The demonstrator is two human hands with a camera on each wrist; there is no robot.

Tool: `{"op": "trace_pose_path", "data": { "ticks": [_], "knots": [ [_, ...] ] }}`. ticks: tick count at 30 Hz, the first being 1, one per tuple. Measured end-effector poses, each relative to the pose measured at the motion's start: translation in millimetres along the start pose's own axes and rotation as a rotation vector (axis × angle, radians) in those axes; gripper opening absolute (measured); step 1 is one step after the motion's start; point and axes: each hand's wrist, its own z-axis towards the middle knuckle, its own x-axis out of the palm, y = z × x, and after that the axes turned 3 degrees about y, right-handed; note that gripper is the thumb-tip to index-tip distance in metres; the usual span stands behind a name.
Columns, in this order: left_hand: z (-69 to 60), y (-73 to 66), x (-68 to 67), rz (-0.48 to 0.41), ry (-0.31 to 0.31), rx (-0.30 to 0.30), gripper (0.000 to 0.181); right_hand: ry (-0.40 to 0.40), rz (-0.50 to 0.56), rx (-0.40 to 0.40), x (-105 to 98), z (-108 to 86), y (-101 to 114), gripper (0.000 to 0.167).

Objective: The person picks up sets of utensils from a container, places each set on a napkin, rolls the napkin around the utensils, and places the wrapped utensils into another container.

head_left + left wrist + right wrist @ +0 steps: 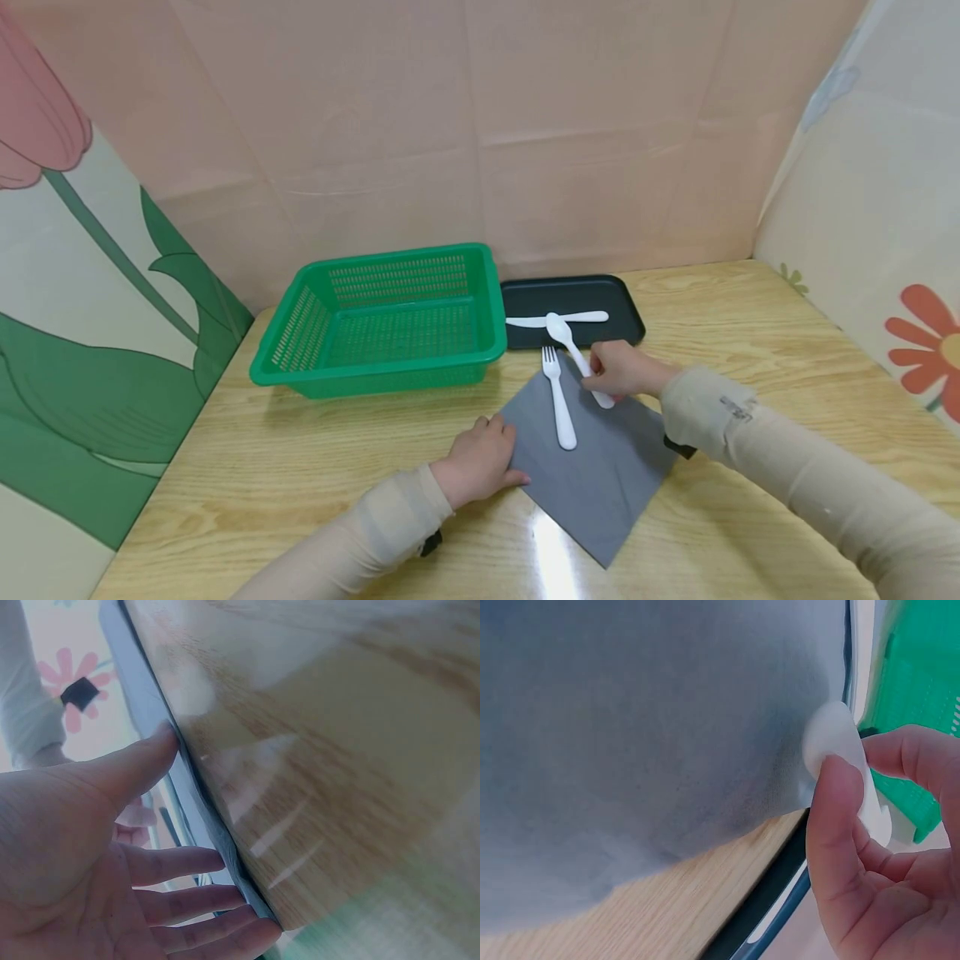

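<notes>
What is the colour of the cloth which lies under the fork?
The cloth is plain grey; the head view shows it best.

1. A green plastic basket point(390, 383) with slotted sides stood at the far left of the table point(225, 483), which had a light wood grain and a bright patch of glare at its near side.
2. A creased, pinkish-beige sheet point(375, 125) covered the far side.
3. On the left, a big pink tulip point(41, 108) rose above broad green leaves point(82, 383).
4. On the right, a pale wall point(862, 192) showed a red flower point(951, 348).
</notes>
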Motion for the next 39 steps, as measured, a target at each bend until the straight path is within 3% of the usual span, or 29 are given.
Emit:
{"op": "trace_pose_path", "data": {
  "ticks": [23,39],
  "knots": [
    [-1.1,-0.8,-0.4,0.006,0.000,-0.001,0.056,0.009,0.028,0.013,6.6,-4.1,2.1,0.022],
    [-1.2,-0.5,-2.2,0.000,-0.001,-0.003,0.055,0.046,0.065,0.083,9.3,-6.1,8.8,0.023]
  ]
}}
